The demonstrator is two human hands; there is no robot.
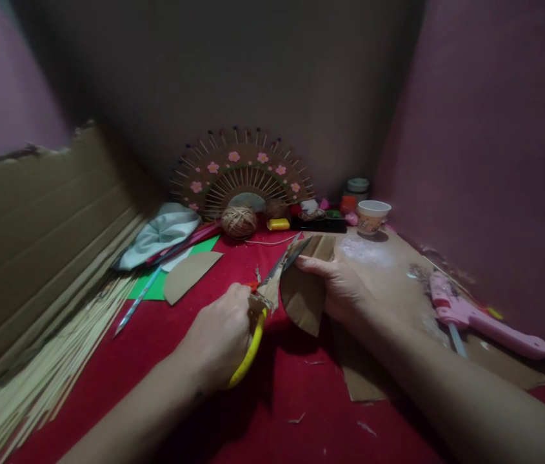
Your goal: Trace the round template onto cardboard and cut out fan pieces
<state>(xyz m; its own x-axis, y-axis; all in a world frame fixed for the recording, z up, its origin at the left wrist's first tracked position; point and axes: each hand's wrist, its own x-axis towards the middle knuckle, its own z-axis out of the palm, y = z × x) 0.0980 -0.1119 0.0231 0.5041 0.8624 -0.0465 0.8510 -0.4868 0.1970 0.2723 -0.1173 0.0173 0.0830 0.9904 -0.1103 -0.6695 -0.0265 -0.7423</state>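
Left hand (pixel 218 338) clenches yellow scissors (pixel 265 303); right hand (pixel 344 283) grasps the cardboard piece (pixel 304 299), blade tips perhaps hidden behind it.

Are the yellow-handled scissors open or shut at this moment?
Open: the yellow-handled scissors in the left hand have blades spread around the brown cardboard piece held by the right hand.

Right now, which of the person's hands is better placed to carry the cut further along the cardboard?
Probably the left hand: it grips the yellow-handled scissors, whose blades already meet the cardboard piece. The right hand is occupied holding that piece up.
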